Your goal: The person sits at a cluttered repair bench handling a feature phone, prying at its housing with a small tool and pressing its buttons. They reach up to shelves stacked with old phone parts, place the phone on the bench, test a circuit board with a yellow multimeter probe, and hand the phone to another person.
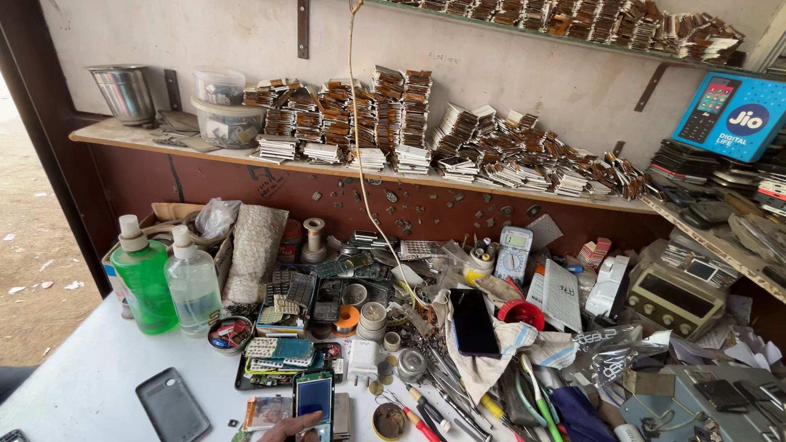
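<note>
A small phone with a blue screen (314, 399) lies at the near edge of the white table (90, 376), its long axis running away from the person toward the back wall. One hand (288, 426) shows at the bottom edge of the view, just below and left of the phone, its fingertips touching the phone's near end. Only part of that hand is in frame, so which hand it is, and whether it grips or merely rests, cannot be told; the other hand is out of view. Left of the phone a grey phone back cover (171, 404) lies flat, apart from it. Immediately behind the phone sits a tray of keypads and small parts (278, 354). Further right, a black smartphone (474, 322) rests on a cloth. At the left edge stand a green liquid bottle (144, 280) and a clear bottle (192, 284).
</note>
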